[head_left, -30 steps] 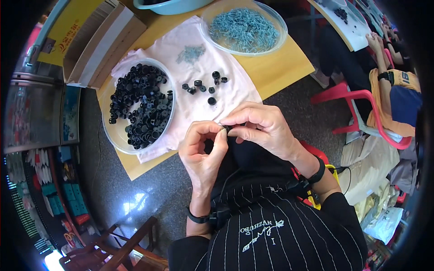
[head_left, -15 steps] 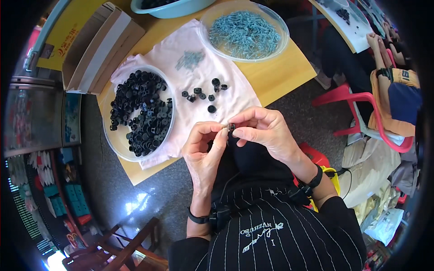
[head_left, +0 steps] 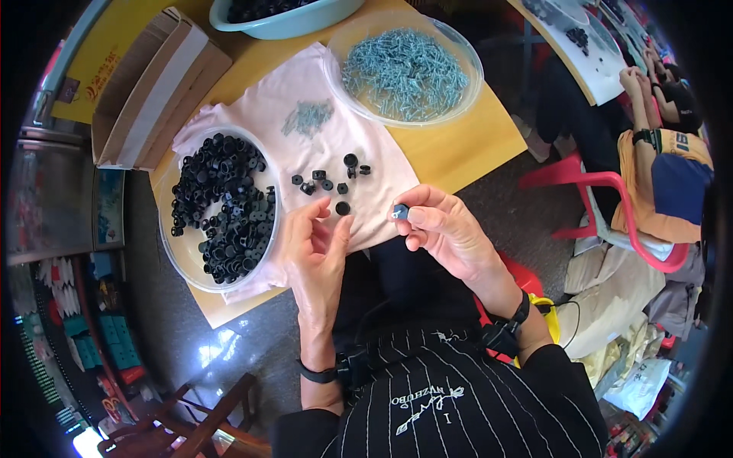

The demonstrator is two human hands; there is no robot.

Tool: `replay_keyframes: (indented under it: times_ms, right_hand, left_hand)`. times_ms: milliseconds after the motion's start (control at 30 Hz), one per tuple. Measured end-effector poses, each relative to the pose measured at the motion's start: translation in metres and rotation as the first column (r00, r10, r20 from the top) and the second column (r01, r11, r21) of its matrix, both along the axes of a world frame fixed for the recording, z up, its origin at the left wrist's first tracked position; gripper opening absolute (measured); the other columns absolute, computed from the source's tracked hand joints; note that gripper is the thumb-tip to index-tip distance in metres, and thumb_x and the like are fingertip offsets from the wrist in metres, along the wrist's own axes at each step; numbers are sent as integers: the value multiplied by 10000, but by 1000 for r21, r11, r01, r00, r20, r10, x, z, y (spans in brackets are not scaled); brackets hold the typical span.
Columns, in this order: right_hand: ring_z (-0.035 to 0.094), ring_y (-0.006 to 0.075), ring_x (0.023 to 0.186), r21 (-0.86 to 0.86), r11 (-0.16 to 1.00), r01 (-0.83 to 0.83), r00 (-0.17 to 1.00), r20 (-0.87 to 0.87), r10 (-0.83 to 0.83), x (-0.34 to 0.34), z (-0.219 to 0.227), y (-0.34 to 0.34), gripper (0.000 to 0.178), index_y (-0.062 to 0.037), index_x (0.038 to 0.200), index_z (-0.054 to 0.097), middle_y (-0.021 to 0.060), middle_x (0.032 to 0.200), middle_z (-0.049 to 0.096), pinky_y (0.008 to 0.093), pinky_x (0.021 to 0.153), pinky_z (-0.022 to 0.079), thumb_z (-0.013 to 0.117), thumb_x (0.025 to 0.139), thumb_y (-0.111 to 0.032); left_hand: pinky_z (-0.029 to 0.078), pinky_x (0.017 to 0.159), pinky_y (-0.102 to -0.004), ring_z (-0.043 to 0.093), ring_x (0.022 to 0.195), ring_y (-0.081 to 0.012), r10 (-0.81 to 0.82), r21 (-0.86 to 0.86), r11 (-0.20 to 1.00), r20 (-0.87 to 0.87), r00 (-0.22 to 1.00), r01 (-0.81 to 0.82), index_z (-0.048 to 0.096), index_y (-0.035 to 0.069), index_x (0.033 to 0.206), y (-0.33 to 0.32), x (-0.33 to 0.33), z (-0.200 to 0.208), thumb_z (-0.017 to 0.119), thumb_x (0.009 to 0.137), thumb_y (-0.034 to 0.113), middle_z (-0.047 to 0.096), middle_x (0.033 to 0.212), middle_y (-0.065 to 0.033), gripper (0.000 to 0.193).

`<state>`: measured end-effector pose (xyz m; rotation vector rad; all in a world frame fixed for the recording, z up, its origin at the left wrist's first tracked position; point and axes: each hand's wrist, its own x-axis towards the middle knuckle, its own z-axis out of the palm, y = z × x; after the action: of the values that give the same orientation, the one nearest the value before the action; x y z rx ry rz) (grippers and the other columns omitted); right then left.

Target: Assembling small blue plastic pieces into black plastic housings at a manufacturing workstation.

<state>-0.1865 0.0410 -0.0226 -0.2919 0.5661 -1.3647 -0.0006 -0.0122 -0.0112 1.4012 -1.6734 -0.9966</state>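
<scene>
1. R hand [head_left: 452, 235]: thumb & fingertips pinch a small black piece [head_left: 402, 212]. A pale, metallic-looking bit shows on its L face; we can't ID it at this size.
2. Handling (our judgement): piece lt., stiff, prob. plastic or hard rubber; maybe slightly slick, unlikely to break. We'd hold it across the rim, thumb opp. index, leaving the pale bit uncovered.
3. L hand [head_left: 314, 248]: fingers parted & lightly curled; we see nothing between them.
4. Loose black pieces [head_left: 343, 208] on pink cloth [head_left: 252, 111]: nearest one just beside L fingertips, others farther beyond.
5. Black-piece tub [head_left: 183, 248], clear, round, well stocked: near, to left of L fingers.
6. Small screw heap [head_left: 308, 118], blue-grey, on cloth: beyond loose pcs., well apart from both hands' fingers.
7. Screw tub [head_left: 357, 101], clear, round: well beyond R fingers.
8. Cardboard box [head_left: 164, 99]: far, beyond & left of L fingers.
9. Lt.-blue basin [head_left: 305, 28], dark contents: farthest beyond L fingers.
</scene>
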Motion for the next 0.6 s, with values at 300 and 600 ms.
replay_keyframes:
  times_ms: [300, 600]
  right_hand:
    - [642, 102, 820, -68, 996, 54, 949, -308, -73, 3, 11, 4, 230, 21, 1107, 606, 67, 950, 647, 237, 717, 565, 655, 898, -60]
    - [644, 82, 859, -386, 916, -110, 555, -788, -265, 28, 34, 10, 212, 16, 1079, 579, 93, 1031, 673, 219, 687, 549, 656, 894, -54]
  left_hand:
    - [479, 674, -274, 569, 758, -173, -25, -126, 992, 49, 998, 31, 654, 15, 1009, 0, -6, -7, 707, 812, 24, 596, 952, -90, 205]
    - [518, 845, -243, 624, 1000, -124, -138, 65, 975, -572, 809, 213, 596, -43, 1105, 29, 2, 6, 644, 850, -97, 603, 1120, -93, 264]
